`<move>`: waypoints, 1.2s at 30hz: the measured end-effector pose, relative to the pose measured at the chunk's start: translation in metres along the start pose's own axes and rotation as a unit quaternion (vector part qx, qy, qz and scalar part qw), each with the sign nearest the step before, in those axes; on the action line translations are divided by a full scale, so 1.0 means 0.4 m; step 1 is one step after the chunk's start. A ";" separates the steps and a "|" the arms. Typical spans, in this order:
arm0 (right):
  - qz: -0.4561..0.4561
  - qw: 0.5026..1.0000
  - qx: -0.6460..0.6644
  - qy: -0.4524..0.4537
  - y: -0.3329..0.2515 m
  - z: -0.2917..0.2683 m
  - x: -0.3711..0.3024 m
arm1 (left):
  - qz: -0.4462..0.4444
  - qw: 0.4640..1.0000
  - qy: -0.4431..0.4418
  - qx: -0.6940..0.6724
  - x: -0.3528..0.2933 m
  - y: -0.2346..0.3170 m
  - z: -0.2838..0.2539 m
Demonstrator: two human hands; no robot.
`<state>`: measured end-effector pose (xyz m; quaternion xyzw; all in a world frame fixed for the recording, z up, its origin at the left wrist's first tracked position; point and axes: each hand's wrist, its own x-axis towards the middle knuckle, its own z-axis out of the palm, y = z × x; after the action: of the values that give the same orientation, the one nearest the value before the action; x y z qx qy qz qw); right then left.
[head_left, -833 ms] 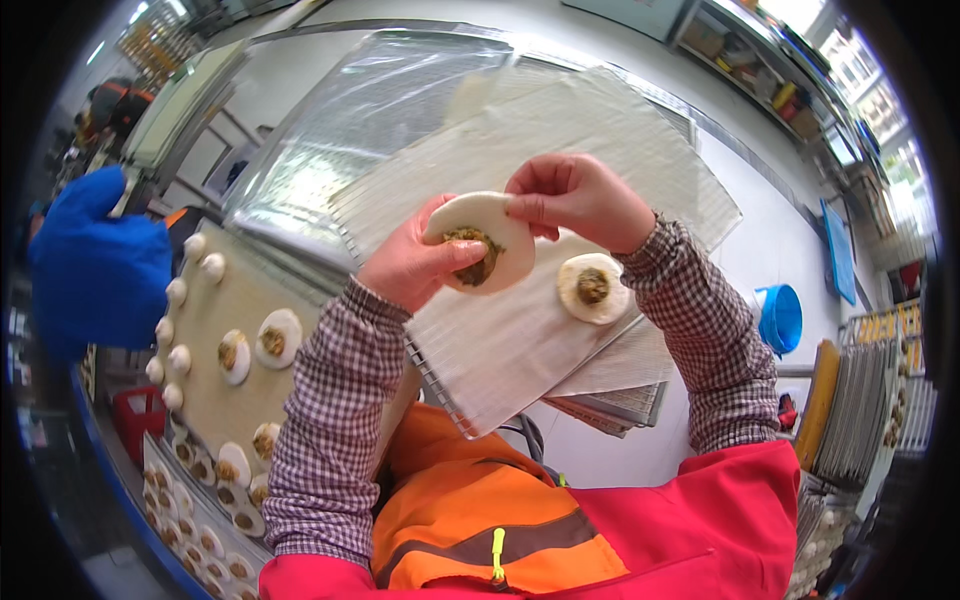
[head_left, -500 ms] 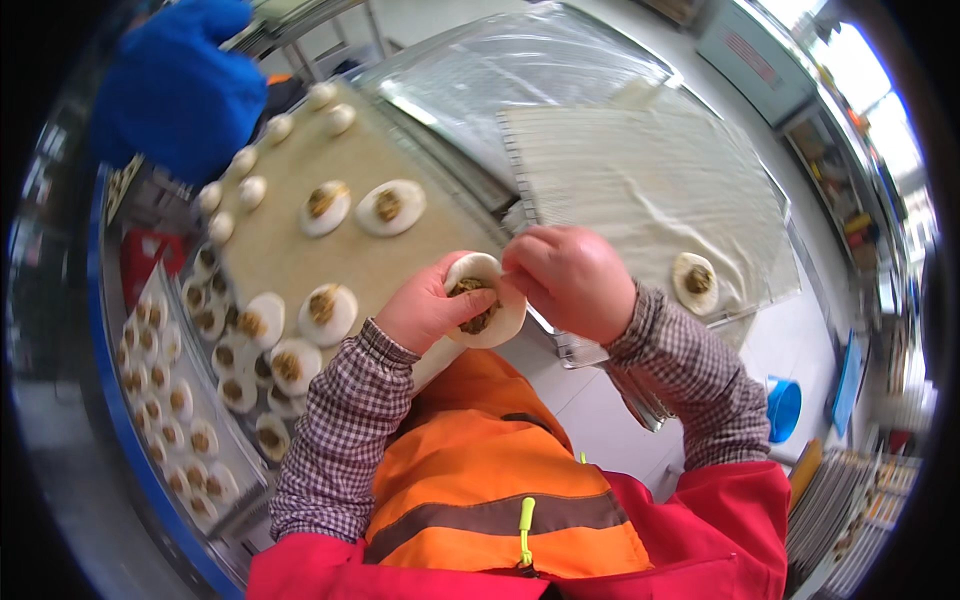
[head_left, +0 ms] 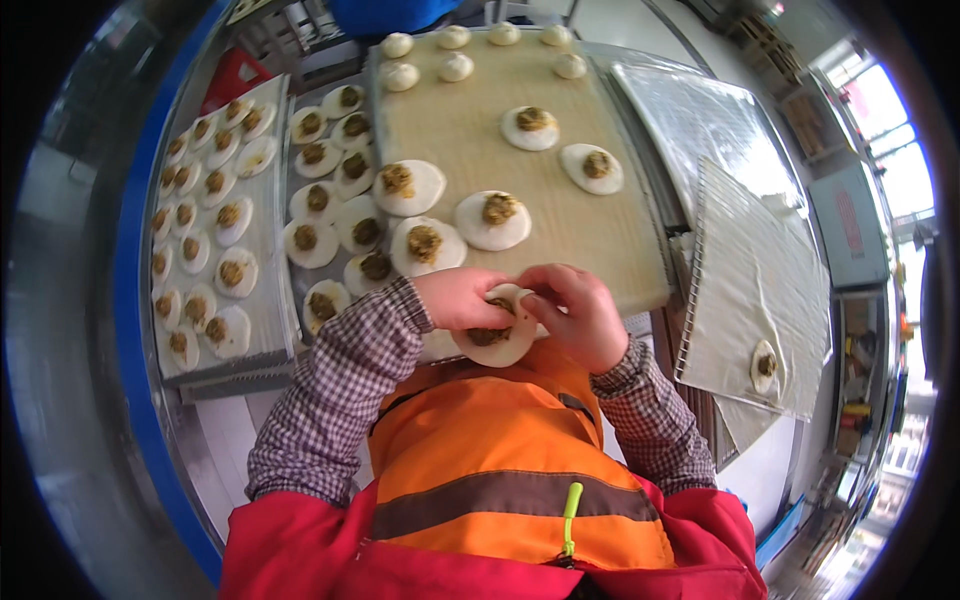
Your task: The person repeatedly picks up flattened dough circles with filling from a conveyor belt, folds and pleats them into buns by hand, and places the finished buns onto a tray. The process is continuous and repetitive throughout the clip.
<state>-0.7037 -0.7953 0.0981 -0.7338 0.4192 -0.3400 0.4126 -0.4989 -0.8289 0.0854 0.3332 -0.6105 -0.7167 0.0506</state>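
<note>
White dough round (head_left: 508, 351), clumpy brown filling (head_left: 488, 337), left hand (head_left: 462, 297) gripping its left side, right hand (head_left: 583, 315) pinching its rim

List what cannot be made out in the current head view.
Head view: part of the filling in the held dough round, covered by the left hand.
Head view: the rest of the blue cloth, cut off by the upper edge.
Head view: what the shelf goods at right are, too small and blurred.
</note>
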 end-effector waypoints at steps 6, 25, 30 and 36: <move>0.010 1.000 0.006 0.004 0.008 0.059 0.019 | 0.093 0.899 0.076 -0.422 -0.070 -0.115 0.032; 0.078 0.995 0.065 -0.021 0.058 0.084 -0.006 | 0.055 0.908 0.194 -0.367 -0.076 -0.122 0.059; 0.126 0.982 0.139 -0.014 0.045 0.084 -0.004 | 0.086 0.934 0.285 -0.197 -0.067 -0.119 0.094; 0.043 0.999 0.033 0.002 0.047 0.082 -0.003 | -0.056 0.961 0.225 -0.148 -0.078 -0.085 0.077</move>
<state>-0.6828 -0.7893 0.0672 -0.7002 0.4399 -0.3372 0.4501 -0.4801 -0.7795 0.0686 0.5086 -0.4509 -0.7071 0.1949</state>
